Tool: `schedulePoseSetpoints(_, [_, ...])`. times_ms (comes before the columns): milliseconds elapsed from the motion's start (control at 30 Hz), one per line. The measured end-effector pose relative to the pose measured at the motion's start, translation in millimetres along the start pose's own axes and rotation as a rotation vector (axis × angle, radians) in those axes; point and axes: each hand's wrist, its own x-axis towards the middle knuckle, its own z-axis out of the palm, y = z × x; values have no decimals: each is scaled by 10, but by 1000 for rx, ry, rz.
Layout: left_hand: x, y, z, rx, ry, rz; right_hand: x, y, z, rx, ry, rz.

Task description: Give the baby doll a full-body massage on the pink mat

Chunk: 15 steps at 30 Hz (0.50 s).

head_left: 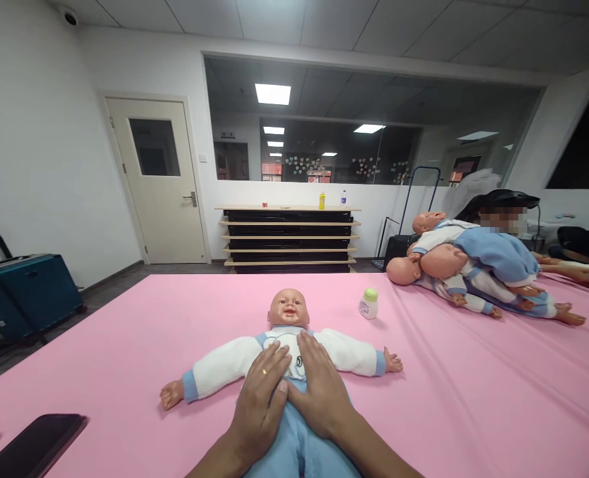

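A baby doll (pixel 289 308) lies on its back on the pink table cover (pixel 423 411), its arms stretched out to both sides. It wears a white top with blue cuffs and light blue trousers. My left hand (pixel 261 388), with a ring on one finger, rests flat on the doll's torso, on the left side. Beside it my right hand (pixel 319 385) lies flat on the other side of the torso. The thumbs nearly meet at the middle, and the fingers point toward the doll's head. Neither hand grips anything. My palms hide part of the doll's belly.
A small white bottle with a green cap (pixel 368 304) stands right of the doll's head. Several more dolls (pixel 443 260) are piled at the right, near a person in a dark cap (pixel 503 199). A dark phone (pixel 38 445) lies at front left; a teal suitcase (pixel 30 295) stands beyond.
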Motion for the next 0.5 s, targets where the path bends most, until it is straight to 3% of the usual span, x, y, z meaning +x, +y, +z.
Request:
schedulePoseSetpoints(133, [27, -18, -7, -16, -131, -53, -21, 54, 88, -24, 69, 49])
schedulePoseSetpoints(333, [128, -7, -9, -136, -236, -285, -38, -41, -30, -59, 227, -318])
schedulePoseSetpoints(433, [143, -39, 34, -143, -226, -336, -36, -117, -128, -17, 222, -480])
schedulePoseSetpoints(500, [133, -75, 71, -140, -197, -363, -30, -151, -171, 15, 173, -496])
